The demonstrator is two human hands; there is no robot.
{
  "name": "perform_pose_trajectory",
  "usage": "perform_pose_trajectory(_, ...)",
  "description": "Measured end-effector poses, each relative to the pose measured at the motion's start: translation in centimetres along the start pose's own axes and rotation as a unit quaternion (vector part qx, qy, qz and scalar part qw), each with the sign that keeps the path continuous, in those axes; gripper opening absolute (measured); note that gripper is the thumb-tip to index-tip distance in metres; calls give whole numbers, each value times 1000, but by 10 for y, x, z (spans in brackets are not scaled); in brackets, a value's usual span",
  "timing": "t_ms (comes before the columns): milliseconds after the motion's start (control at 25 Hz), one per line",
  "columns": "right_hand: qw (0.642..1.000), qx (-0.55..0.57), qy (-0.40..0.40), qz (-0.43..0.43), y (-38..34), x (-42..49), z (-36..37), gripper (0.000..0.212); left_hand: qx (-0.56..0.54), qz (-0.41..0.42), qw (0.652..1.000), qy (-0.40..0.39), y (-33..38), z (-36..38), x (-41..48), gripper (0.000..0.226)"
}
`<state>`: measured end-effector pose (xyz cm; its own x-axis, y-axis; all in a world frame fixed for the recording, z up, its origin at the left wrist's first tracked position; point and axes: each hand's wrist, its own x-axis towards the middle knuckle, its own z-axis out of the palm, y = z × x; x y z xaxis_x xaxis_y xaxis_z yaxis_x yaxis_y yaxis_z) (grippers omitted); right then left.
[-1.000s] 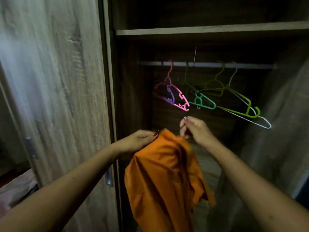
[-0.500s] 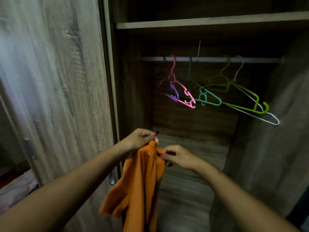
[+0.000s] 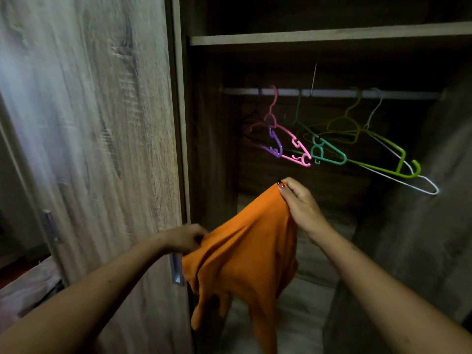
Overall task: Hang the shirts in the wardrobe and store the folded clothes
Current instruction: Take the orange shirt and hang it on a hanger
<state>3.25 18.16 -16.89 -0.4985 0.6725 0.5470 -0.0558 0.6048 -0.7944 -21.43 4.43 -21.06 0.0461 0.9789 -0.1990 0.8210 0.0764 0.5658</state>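
Two bare forearms rise from the bottom corners of the frame. At the lower left edge lies a pale cloth (image 3: 25,290), too blurred to identify. Between the arms, in the lower centre, the orange shirt (image 3: 245,256) hangs in front of the open wardrobe, bunched and creased, its loose ends dangling toward the bottom edge.

The left hand (image 3: 186,238) sits left of centre with fingers curled into the shirt's lower left edge, gripping the fabric. It is just in front of the metal handle (image 3: 176,269) on the edge of the wooden door (image 3: 102,123), which fills the left half of the frame. The right hand (image 3: 301,205) is higher, near the centre, and pinches the shirt's top corner between thumb and fingers, so the cloth stretches at a slant between both hands.

Behind the shirt the wardrobe floor (image 3: 301,310) shows pale wood. Further back, in the upper right, bare hangers crowd together at a tilt: purple hanger (image 3: 277,144), pink hanger (image 3: 293,141), teal hanger (image 3: 329,154), green hanger (image 3: 398,159) and white hanger (image 3: 421,185). They hook over the rail (image 3: 332,93), close above the right hand. Above the rail runs a shelf (image 3: 332,35).
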Motion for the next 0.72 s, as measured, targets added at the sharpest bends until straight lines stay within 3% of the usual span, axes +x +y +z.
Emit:
perform_pose_trajectory(80, 997, -77, -3, -23, 3, -4, -7, 22, 146, -40, 976, 155, 1, -9, 5, 15)
perform_pose_trajectory(160, 986, -163, -7, -23, 9, -8, -14, 22, 166, -38, 948, 270, 9, -17, 7, 10)
perform_pose_trajectory(240, 971, -238, -32, 18, 16, -11, -20, 22, 159, 17, 935, 318, 13, -24, 9, 9)
perform_pose_trajectory(320, 943, -325, -49, 53, 22, -13, -23, 21, 179, 74, 923, 332, 25, -30, 8, 21)
perform_pose_trajectory(400, 938, -337, -42, 76, 23, -10, -26, 14, 222, 105, 908, 339, 39, -30, 5, 28)
perform_pose_trajectory(480, 957, -263, -8, 120, 18, -5, -34, 19, 317, 124, 890, 303, 49, -28, 2, 34)
perform_pose_trajectory(600, 968, -158, 26, 194, 5, 0, -51, 26, 433, 66, 864, 248, 60, -30, -5, 46)
perform_pose_trajectory(720, 972, -130, -44, 189, 0, -5, -38, 16, 428, 60, 864, 257, 72, -31, -8, 46)
